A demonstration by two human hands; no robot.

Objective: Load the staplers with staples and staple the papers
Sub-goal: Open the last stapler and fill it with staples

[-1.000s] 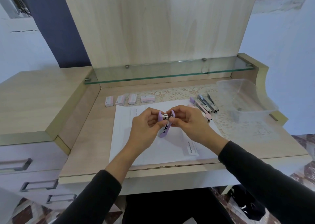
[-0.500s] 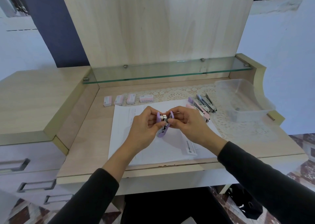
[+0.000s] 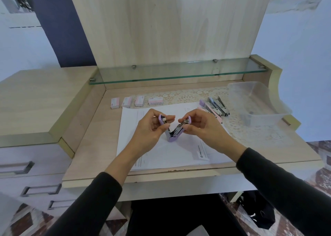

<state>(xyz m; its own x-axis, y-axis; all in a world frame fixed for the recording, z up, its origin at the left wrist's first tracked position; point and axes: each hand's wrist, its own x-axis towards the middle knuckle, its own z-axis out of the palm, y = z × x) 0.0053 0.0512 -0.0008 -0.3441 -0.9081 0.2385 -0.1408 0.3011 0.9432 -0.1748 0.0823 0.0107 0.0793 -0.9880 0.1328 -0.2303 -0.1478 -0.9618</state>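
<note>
Head | stapler [image 3: 172,136] V-open, hinge nearest | left grip [image 3: 152,129], right grip [image 3: 203,126] pinch tips

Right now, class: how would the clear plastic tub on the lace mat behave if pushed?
The clear plastic tub is probably light: thin see-through walls. Wide and low, it would likely slide, not tip; the lace mat may bunch.

Matt lilac plastic stapler [image 3: 173,134] with shiny metal inside; smooth white paper [image 3: 161,156]; pale matt wood desk [image 3: 89,146]; glossy glass shelf [image 3: 179,72]; translucent plastic tub [image 3: 254,101]; lace mat [image 3: 250,133].
</note>
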